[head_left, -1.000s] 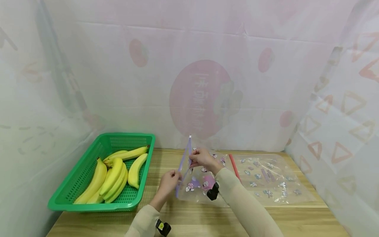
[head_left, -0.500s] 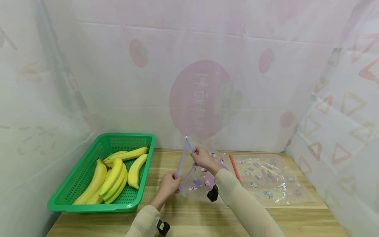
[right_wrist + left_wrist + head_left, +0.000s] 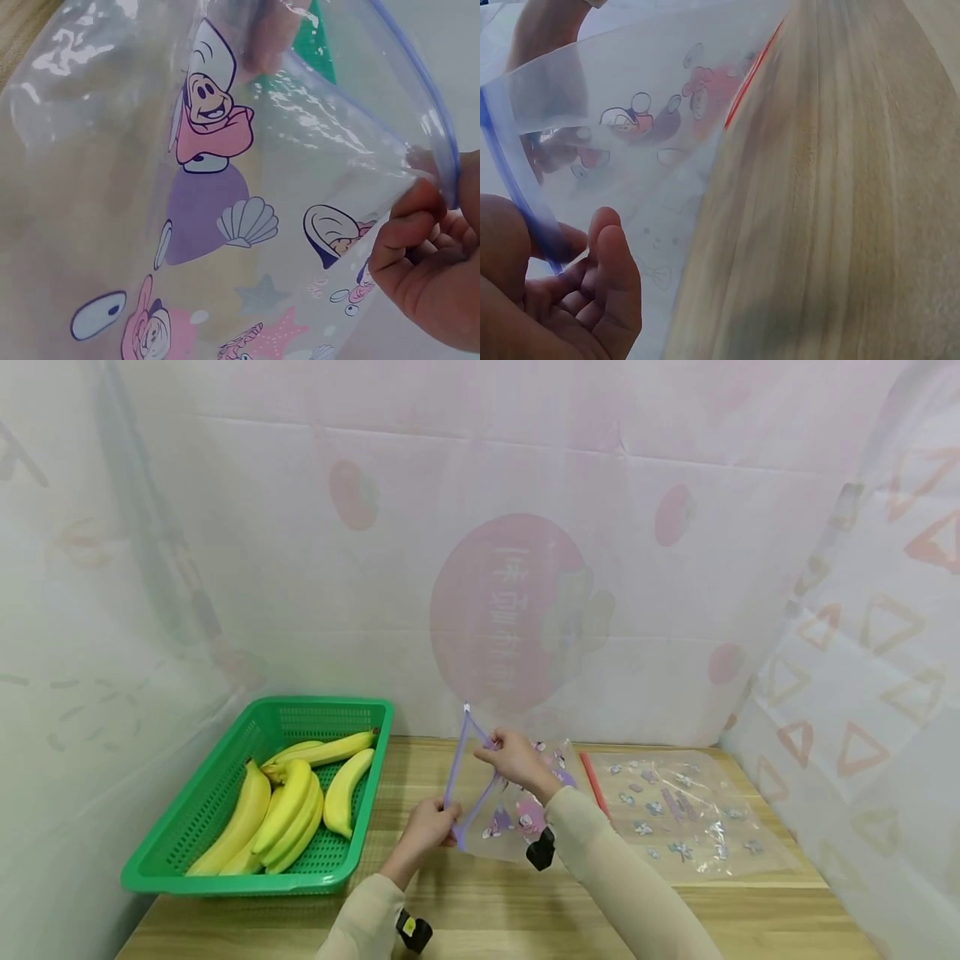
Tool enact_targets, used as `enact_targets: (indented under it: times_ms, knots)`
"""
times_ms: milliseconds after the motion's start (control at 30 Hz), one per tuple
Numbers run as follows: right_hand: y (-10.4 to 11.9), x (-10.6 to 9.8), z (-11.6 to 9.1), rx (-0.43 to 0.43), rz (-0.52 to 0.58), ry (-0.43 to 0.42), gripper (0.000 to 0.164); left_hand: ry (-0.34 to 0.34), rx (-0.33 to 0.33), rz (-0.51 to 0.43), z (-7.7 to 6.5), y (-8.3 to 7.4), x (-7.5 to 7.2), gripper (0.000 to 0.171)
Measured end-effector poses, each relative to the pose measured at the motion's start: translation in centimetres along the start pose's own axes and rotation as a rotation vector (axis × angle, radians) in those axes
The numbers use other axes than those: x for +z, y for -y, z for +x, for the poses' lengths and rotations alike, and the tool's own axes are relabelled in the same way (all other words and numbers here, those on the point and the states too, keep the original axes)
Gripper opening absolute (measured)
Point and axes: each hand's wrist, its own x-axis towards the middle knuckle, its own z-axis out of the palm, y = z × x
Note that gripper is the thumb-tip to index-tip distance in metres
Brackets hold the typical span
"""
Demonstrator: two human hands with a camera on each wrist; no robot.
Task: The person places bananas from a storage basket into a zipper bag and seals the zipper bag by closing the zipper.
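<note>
A clear zip bag (image 3: 510, 818) with a purple zip edge and pink and purple cartoon prints is held above the table, its mouth spread into a tall gap facing left. My left hand (image 3: 429, 827) pinches the near-left zip edge between thumb and finger, as the left wrist view shows with the purple strip (image 3: 517, 176). My right hand (image 3: 516, 762) pinches the opposite zip edge higher up. In the right wrist view, cartoon shells (image 3: 247, 221) show on the film. A white slider (image 3: 467, 707) tops the zip. No contents show inside.
A green basket (image 3: 360, 827) of bananas (image 3: 288, 814) stands on the left of the wooden table (image 3: 480, 910). Another clear printed bag (image 3: 690, 818) with a red zip strip (image 3: 595, 783) lies flat on the right. A printed cloth (image 3: 337, 610) hangs behind.
The bag's mouth has spread from a narrow slit to a wide gap. Its slider end has shifted slightly left. Both hands keep their pinch, with little movement.
</note>
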Motion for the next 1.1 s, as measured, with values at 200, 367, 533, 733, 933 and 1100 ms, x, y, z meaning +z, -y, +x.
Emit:
enact_targets:
  times_ms: [200, 367, 533, 733, 933, 1100]
  knots:
    - [0.6, -0.9, -0.3, -0.038, -0.057, -0.033, 0.019, -0.045, -0.01, -0.025, 0.2, 0.3, -0.3, 0.022]
    - [0.9, -1.9, -0.7, -0.057, -0.083, -0.046, 0.024, -0.062, -0.013, -0.072, 0.3, 0.4, -0.6, 0.024]
    - [0.7, -2.6, -0.8, -0.049, -0.055, -0.052, 0.027, -0.062, -0.02, -0.103, 0.2, 0.4, -0.8, 0.024]
    - [0.2, -3.4, -0.8, -0.041, -0.046, -0.087, 0.026, -0.077, -0.021, -0.096, 0.3, 0.7, -1.0, 0.026]
    - [0.0, -4.0, -0.9, -0.052, -0.038, -0.12, 0.023, -0.081, -0.029, -0.11, 0.2, 0.7, -1.1, 0.025]
    - [0.2, -4.1, -1.1, -0.044, -0.046, -0.127, 0.022, -0.086, -0.026, -0.103, 0.0, 0.4, -1.0, 0.026]
